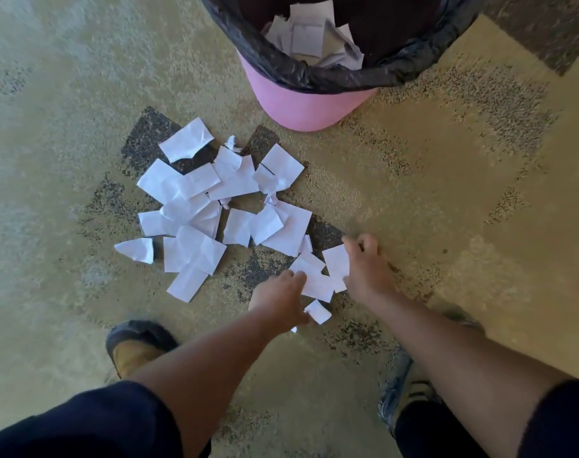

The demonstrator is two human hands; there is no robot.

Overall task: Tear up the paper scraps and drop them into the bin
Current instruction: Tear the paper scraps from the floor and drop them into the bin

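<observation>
Several white paper scraps (195, 206) lie scattered on the patterned carpet, in front of a pink bin (301, 107) lined with a black bag and holding torn paper. At the pile's near right edge both hands reach down. My left hand (281, 299) pinches the near edge of a scrap (318, 282) and a small crumpled piece (319, 312) sticks out beside its thumb. My right hand (364, 269) grips the right side of an adjoining scrap (336, 262), fingers curled over it.
My two shoes stand on the carpet, one at the lower left (136, 345) and one at the lower right (403, 398). Bare carpet (479, 193) stretches to the right of the pile and bin.
</observation>
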